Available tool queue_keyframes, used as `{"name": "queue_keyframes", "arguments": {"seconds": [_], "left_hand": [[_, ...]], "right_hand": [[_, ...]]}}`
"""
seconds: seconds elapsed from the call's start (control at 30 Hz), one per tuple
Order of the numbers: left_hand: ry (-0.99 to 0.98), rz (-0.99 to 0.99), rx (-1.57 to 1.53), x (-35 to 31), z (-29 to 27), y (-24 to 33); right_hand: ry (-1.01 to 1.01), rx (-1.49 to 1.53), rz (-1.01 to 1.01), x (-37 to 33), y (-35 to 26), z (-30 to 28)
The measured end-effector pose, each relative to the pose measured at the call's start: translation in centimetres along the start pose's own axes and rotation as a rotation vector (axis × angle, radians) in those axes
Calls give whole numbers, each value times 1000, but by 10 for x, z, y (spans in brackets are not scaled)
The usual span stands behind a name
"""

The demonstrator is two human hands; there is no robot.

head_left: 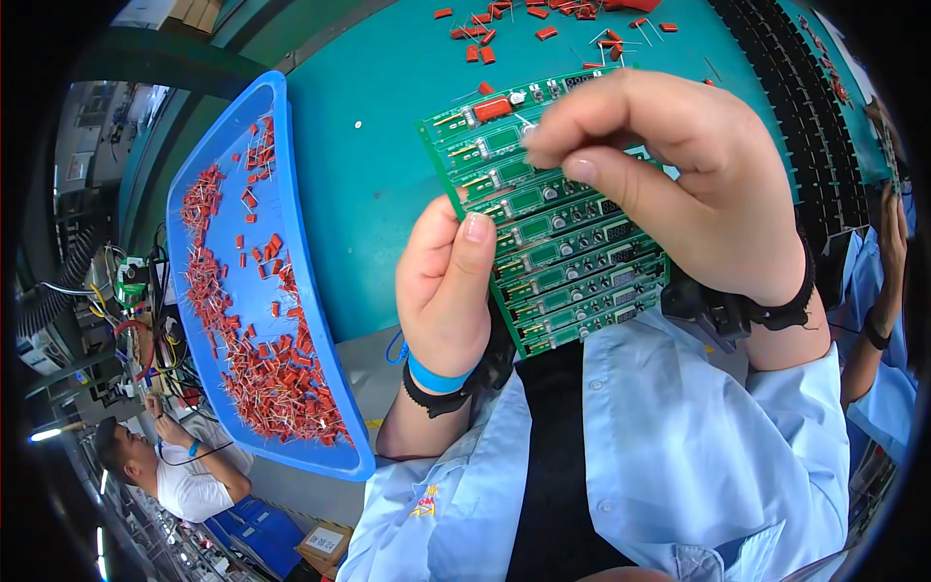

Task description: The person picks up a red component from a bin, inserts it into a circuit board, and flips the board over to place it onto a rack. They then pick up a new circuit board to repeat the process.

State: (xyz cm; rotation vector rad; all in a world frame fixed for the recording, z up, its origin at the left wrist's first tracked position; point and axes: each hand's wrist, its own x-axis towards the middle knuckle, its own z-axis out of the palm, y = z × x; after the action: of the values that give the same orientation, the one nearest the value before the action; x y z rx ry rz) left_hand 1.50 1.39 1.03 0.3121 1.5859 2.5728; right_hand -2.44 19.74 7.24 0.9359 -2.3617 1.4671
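My left hand (pixel 445 281) grips the left edge of a green circuit board panel (pixel 548 229), with the thumb on top. The panel is tilted and carries several strips of identical boards with small buttons, displays and gold pins. One red box-shaped capacitor (pixel 492 109) sits on the strip nearest the top. Over the upper part of the panel, my right hand (pixel 679 170) is curled, its thumb and forefinger closed close together just above the second strip. What they hold, if anything, is hidden; a blurred pale bit shows by the fingertip.
At left stands a blue tray (pixel 325 320) with many loose red capacitors (pixel 281 388). More red capacitors (pixel 548 32) lie at the back of the green table (pixel 369 194). A black conveyor (pixel 790 107) runs along the right. Another person's arm (pixel 887 262) is at far right; a person (pixel 184 466) sits at lower left.
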Motion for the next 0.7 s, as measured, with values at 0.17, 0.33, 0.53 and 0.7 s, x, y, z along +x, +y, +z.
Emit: {"name": "queue_keyframes", "arguments": {"seconds": [0.17, 0.33, 0.53, 0.7], "left_hand": [[7, 8, 23, 1, 3, 0], [2, -8, -18, -1, -1, -2], [-27, -14, -24, 0, 1, 0], [-43, -16, -38, 0, 1, 0]], "right_hand": [[13, -166, -166, -1, -1, 2], [24, -202, -147, 0, -2, 1], [71, -277, -193, 3, -10, 4], [46, -256, -222, 7, -7, 8]]}}
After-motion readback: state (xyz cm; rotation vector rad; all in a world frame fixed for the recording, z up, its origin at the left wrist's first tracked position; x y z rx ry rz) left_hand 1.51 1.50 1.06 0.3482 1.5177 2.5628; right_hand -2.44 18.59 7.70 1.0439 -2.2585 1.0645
